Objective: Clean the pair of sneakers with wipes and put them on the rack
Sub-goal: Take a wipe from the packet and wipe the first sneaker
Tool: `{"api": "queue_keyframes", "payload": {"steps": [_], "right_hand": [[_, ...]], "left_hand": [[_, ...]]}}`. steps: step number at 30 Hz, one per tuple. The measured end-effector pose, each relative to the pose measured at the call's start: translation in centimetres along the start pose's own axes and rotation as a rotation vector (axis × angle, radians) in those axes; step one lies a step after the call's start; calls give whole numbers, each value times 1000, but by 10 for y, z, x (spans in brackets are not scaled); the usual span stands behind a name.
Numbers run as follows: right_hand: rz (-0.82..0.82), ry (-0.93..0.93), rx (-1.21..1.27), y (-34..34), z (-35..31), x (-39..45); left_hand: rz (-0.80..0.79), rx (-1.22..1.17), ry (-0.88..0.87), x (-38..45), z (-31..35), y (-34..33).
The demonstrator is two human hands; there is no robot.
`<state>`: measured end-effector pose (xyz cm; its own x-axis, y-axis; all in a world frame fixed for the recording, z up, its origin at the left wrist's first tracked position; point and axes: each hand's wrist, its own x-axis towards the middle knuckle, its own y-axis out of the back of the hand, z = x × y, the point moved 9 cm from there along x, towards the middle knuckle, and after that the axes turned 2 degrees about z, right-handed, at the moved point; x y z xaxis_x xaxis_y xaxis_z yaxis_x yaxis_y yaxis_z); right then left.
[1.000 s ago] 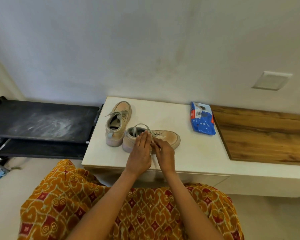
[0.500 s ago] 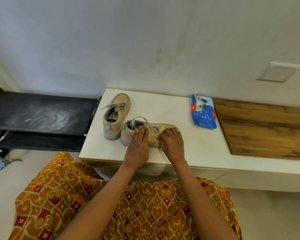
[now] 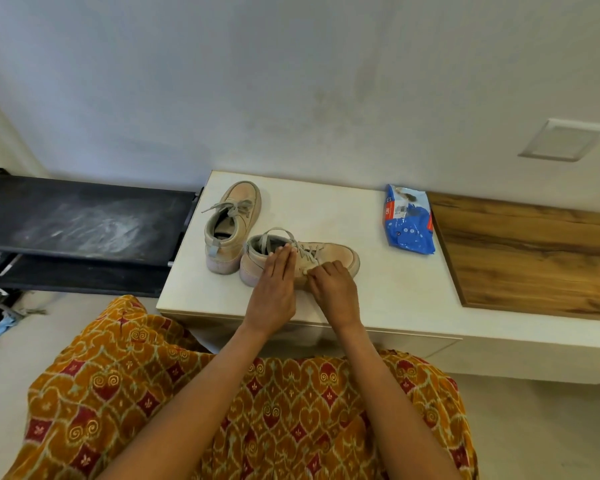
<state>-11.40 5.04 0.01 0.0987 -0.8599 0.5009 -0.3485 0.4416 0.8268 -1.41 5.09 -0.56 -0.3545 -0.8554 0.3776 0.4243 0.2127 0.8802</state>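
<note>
Hands (image 3: 274, 289) on scuffed beige sneaker (image 3: 336, 254) — crinkled blue wipes pack (image 3: 409, 230).

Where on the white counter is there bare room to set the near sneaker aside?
Bare white counter lies between the near sneaker and the blue wipes pack, and behind it toward the wall. The left end is crowded: the far sneaker stands against the near one, with both hands on it.

Open worktop between sneakers and wipes

Bare worktop (image 3: 371, 271) lies between near sneaker (image 3: 336, 254) and wipes pack (image 3: 409, 223); far sneaker (image 3: 232, 223) blocks the rack (image 3: 84, 223) side.
</note>
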Motion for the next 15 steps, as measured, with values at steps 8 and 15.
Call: {"api": "queue_keyframes", "payload": {"steps": [8,15], "right_hand": [[72,4,78,10,-15,15],[-73,-39,60,-6,14,-15]], "left_hand": [[27,9,-26,-2,4,5],[16,94,-33,0,4,3]]}}
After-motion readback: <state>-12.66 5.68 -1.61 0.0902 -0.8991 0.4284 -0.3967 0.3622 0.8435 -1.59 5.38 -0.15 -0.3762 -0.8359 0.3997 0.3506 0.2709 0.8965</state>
